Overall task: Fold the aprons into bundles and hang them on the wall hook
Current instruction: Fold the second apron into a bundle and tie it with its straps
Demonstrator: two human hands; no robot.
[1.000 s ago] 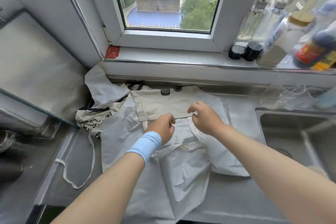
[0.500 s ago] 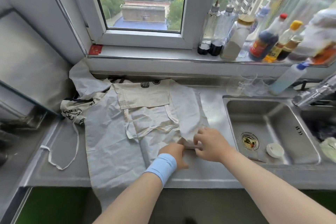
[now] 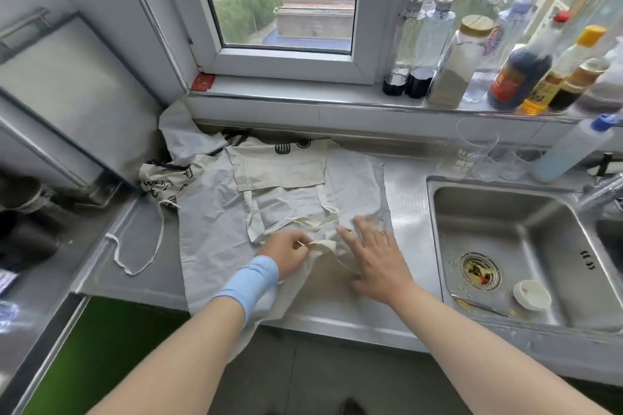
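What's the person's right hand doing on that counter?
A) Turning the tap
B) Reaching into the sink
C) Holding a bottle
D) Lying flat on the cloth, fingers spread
D: the right hand lies flat with fingers spread on the apron, while the left hand pinches its tie.

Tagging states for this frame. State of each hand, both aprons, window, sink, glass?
left hand: pinches a tie strap.
right hand: fingers straight, flat on the spread apron.
spread apron: partly folded on the counter, lower edge hanging over the front.
second apron: crumpled, unfolded, back left.
window: shut.
sink: scraps in the drain, white lid lying inside.
glass: upright, empty.
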